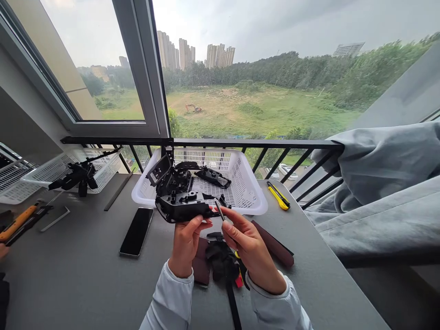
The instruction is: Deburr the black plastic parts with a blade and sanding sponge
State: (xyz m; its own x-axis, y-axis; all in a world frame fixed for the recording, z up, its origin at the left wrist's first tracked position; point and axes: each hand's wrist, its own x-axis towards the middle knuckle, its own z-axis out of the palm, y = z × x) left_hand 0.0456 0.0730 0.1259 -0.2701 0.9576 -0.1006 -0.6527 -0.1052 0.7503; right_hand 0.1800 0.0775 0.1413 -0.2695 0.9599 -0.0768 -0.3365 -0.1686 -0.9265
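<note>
My left hand (186,243) is closed around the lower edge of a long black plastic housing (182,208), which is held up in front of the white basket (257,204). Pinched between the thumb and fingers of my right hand (245,240) is a slim metal tool (219,210); its exact kind is unclear. Its tip reaches the right end of the housing. More black plastic parts (213,176) lie in the basket. On the table below my hands is a black bundle (220,259) with a strap, beside brown pieces (275,245). The housing's underside is hidden.
A phone (136,231) lies left of my hands, and a yellow utility knife (279,196) is at the right. Another basket (106,169) with black parts stands at the left. At the far left, a person's hand (2,251) is by an orange-handled tool (17,224).
</note>
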